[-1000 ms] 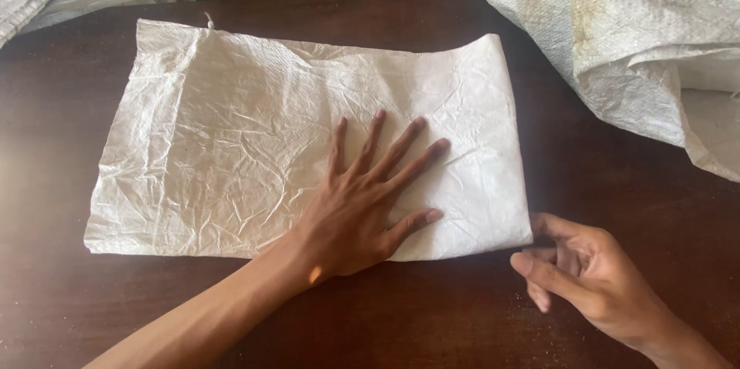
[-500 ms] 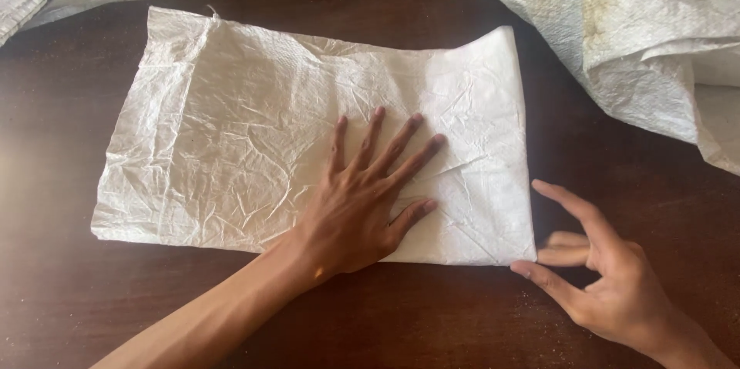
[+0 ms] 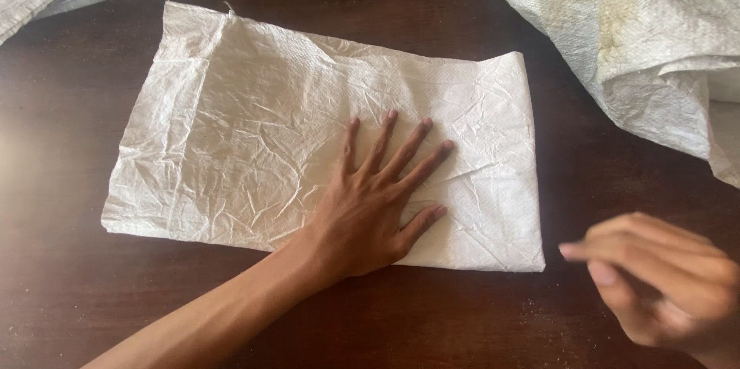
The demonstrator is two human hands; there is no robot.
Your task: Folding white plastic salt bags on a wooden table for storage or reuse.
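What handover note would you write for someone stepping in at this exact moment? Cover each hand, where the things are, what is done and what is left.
Left hand: flat, fingers spread, pressing on the white woven sack.
Right hand: blurred, off the sack, beside its near right corner, holding nothing visible.
Sack: lies flat but creased on the dark table. More sacks are heaped at the far right.
Done: sack laid out flat.
Left: creases not yet smoothed.

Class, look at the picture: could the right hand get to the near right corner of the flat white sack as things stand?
Probably yes: the right hand hovers just off that corner of the sack, with only bare table between.
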